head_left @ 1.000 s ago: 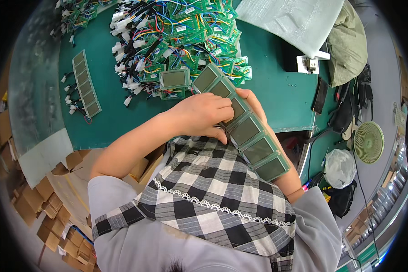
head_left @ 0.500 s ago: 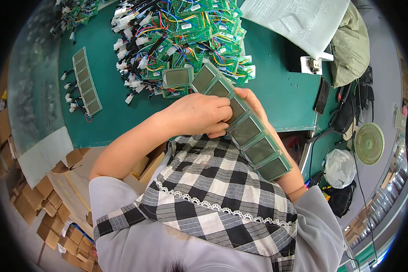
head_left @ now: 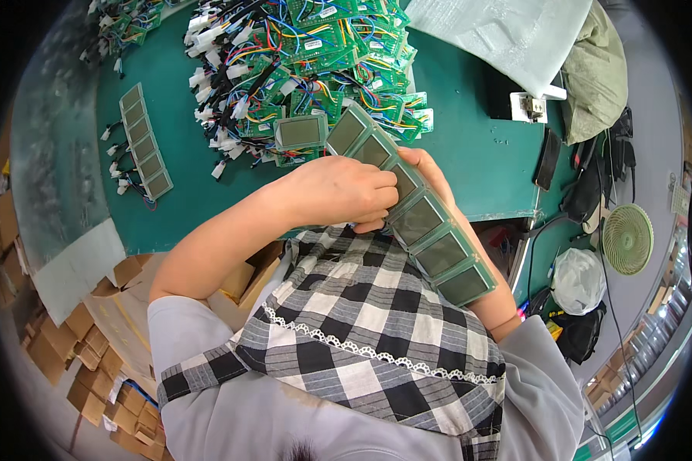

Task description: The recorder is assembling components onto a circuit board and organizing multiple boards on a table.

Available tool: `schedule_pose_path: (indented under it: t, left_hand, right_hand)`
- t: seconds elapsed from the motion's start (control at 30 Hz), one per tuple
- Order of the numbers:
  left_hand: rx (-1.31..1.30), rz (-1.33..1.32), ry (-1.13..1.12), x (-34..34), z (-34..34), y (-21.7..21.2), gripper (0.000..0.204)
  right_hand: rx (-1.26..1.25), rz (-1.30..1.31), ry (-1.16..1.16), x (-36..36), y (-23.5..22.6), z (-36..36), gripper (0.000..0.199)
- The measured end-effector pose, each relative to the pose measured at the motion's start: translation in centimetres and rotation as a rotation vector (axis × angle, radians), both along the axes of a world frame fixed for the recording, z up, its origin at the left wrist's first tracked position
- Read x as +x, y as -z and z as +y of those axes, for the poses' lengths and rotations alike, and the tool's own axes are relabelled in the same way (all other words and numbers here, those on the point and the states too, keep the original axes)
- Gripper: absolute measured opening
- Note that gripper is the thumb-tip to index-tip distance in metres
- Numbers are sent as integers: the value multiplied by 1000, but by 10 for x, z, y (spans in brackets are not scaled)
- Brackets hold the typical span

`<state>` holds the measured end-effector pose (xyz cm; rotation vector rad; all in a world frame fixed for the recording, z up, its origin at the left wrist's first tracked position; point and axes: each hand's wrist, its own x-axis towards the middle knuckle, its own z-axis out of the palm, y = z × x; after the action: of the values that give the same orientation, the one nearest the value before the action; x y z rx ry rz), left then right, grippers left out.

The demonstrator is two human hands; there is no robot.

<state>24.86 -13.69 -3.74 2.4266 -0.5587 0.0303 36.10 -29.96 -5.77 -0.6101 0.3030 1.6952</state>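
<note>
My left hand (head_left: pixel 346 192) was closed over the middle of a long strip of green-framed display panels (head_left: pixel 419 219), fingers pinching it, while my right hand (head_left: pixel 427 165) gripped it from beneath, just off the near edge of the green tabletop (head_left: pixel 477 165). Beyond lay a single panel (head_left: pixel 301 131), a heap of wired circuit boards (head_left: pixel 315 54) and, toward the far left corner, another strip (head_left: pixel 146 142).

So I'm looking down at a green-topped workbench (head_left: pixel 477 177). On it: a big messy heap of green circuit boards with coloured wires (head_left: pixel 307 61), one loose grey display module (head_left: pixel 301 132), and a strip of small grey display panels (head_left: pixel 146 142) off left.
</note>
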Motion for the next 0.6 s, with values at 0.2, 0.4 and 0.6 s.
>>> schedule_pose_path:
  t: [0.2, 0.4, 0.6]
  left_hand:
    - [11, -29, 25, 3, 1, 7, 28]
    - [-79, 53, 6, 8, -1, 0, 33]
    - [-79, 52, 2, 11, -1, 5, 32]
  right_hand:
    - [-18, -151, 39, -4, -10, -2, 58]
    - [160, 380, 177, 1, 16, -8, 57]
    - [-53, -252, 52, -2, -5, -4, 58]
